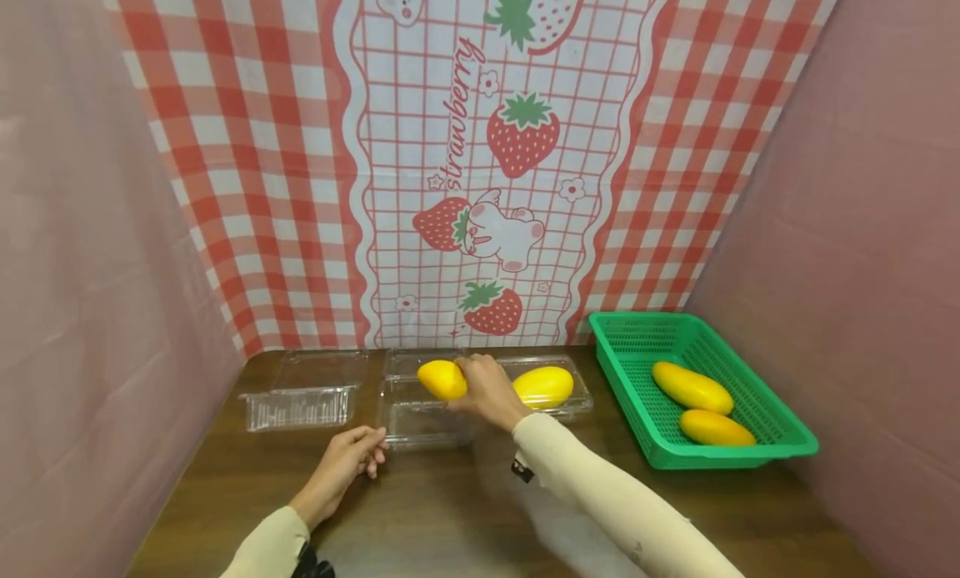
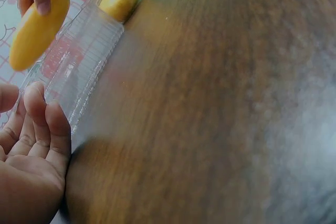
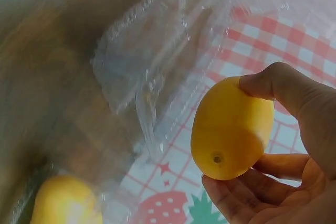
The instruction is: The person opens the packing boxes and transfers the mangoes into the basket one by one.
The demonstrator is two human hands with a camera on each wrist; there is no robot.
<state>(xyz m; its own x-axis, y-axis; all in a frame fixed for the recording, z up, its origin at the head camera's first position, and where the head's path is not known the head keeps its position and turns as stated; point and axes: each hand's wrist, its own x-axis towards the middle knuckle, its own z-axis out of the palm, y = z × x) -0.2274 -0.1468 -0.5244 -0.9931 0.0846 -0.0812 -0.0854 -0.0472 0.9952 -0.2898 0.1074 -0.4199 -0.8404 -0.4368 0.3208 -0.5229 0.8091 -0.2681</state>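
- R hand (image 1: 489,389): grip clamped on yellow fruit (image 1: 441,380), held over mid clear box (image 1: 429,429).
- L hand (image 1: 345,464): fingertips at box's near L edge; can't tell if pinching.
- 2nd fruit (image 1: 545,387) in R-side clear box (image 1: 582,404).
- 2 more fruits (image 1: 692,388) in green basket (image 1: 708,455), far R of surface (image 1: 420,515).

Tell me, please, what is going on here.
A person's right grip holds a yellow fruit over an open clear container, with the left grip at that container's near left corner. A second fruit lies in another clear container to the right, and two more fruits lie in the green basket.
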